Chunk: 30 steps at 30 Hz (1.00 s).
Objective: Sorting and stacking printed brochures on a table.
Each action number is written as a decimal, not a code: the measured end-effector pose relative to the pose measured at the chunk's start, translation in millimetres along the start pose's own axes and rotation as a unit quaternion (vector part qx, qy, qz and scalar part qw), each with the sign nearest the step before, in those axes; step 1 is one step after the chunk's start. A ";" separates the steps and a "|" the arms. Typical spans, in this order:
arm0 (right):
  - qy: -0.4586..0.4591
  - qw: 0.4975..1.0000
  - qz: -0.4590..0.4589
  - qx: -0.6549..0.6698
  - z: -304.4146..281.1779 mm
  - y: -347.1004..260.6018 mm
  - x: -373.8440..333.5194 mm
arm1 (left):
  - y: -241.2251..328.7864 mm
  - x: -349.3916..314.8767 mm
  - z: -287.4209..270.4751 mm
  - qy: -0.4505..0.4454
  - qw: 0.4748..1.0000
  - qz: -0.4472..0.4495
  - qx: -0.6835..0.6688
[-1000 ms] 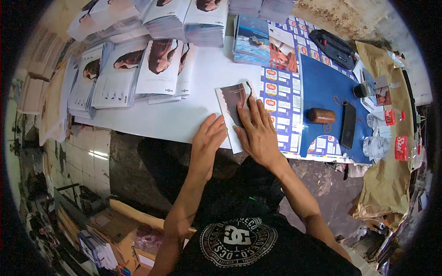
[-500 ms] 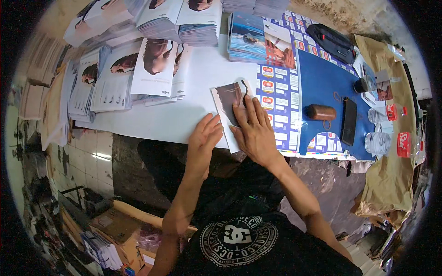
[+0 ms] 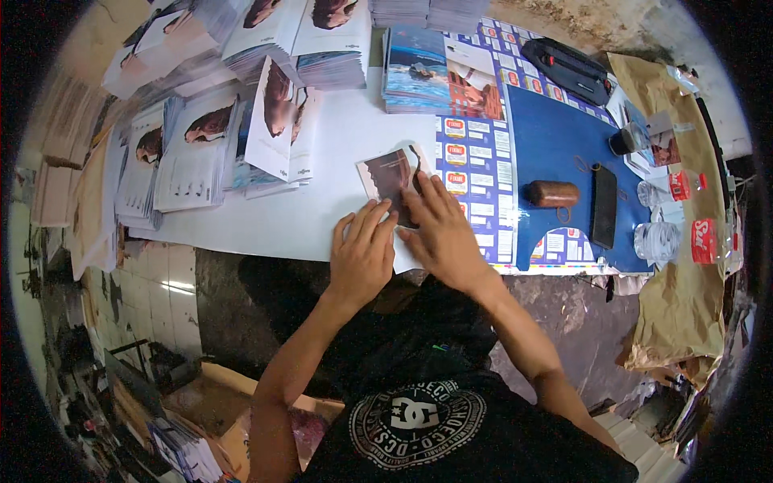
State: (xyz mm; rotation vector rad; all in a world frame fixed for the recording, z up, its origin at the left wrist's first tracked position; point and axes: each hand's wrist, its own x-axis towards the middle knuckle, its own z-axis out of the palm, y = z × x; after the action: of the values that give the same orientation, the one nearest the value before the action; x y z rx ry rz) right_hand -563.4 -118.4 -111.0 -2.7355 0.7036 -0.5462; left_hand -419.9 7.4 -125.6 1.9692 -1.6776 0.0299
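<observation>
White paper-covered table [image 3: 338, 145] stacked with printed leaflets; my left hand [image 3: 362, 256] and right hand [image 3: 439, 233] both lie flat, fingers spread, pressing the dark-pictured folded leaflet [image 3: 390, 179] at its near edge.

A small printed leaflet [image 3: 391, 179] lies flat on the white desk [image 3: 322, 217] near its front edge, turned slightly askew. Its face shows a dark reddish-brown picture with a pale margin along the top and left. Its near lower part is covered, just beside the blue printed sheet [image 3: 555, 145].
</observation>
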 end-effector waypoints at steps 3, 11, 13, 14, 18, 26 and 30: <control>0.075 0.991 0.099 0.057 -44.7 36.3 -7.3 | -2.2 -0.8 -3.0 0.009 1.000 -0.004 0.013; 0.067 0.988 0.116 -0.082 -84.0 112.6 -35.1 | -3.9 -1.6 -3.2 -0.019 1.000 -0.021 -0.005; 0.054 0.996 0.064 -0.029 -68.9 67.2 -33.4 | -4.6 -1.6 -4.1 0.001 1.000 -0.009 0.010; 0.036 0.999 0.029 -0.003 -66.2 35.5 -26.5 | -4.5 -2.4 -4.4 -0.001 1.000 -0.012 0.012; 0.047 0.997 0.028 -0.060 -10.5 2.8 18.3 | -1.8 -1.2 -4.3 -0.017 1.000 -0.016 -0.009; 0.081 0.994 0.006 -0.077 25.7 30.8 112.4 | 0.7 -0.4 0.6 -0.017 1.000 -0.019 0.001; 0.015 0.999 -0.016 -0.046 -8.6 14.2 25.1 | 1.2 -1.3 -2.7 -0.010 1.000 -0.020 -0.003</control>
State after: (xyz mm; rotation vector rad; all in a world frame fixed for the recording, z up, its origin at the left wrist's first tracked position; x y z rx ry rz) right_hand -552.4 -144.5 -100.8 -2.8343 0.7112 -0.5759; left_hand -420.3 9.5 -123.3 2.0037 -1.6490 -0.0106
